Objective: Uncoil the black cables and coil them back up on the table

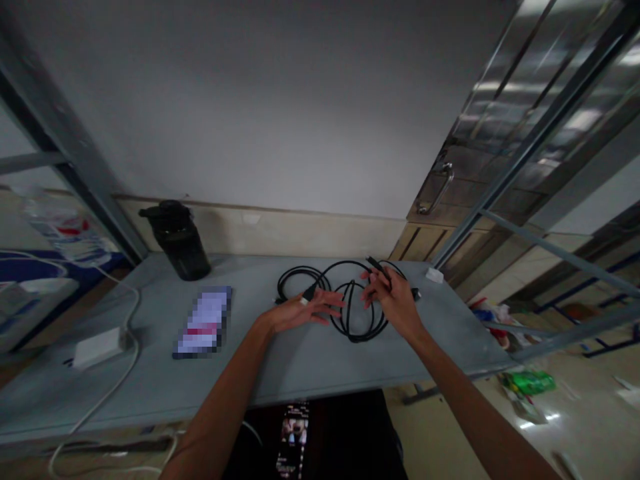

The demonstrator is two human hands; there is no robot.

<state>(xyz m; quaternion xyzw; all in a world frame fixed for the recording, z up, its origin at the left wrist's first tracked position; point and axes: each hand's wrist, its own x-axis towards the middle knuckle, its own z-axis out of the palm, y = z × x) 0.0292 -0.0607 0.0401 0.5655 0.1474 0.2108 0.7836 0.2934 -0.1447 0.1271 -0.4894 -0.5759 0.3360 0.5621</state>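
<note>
A black cable lies in loose loops on the grey desk. My left hand is at the left side of the loops, its fingers stretched to the right. One black plug with a silver tip sits against its thumb side and seems held there. My right hand is above the right side of the loops, with bent fingers around the cable's other black plug, which points up and left. Part of the coil is hidden behind both hands.
On the desk stand a black bottle and, nearer, a phone with a lit screen. A white charger with a white cord lies left. Crumpled white paper is at right. Another lit phone shows below the edge.
</note>
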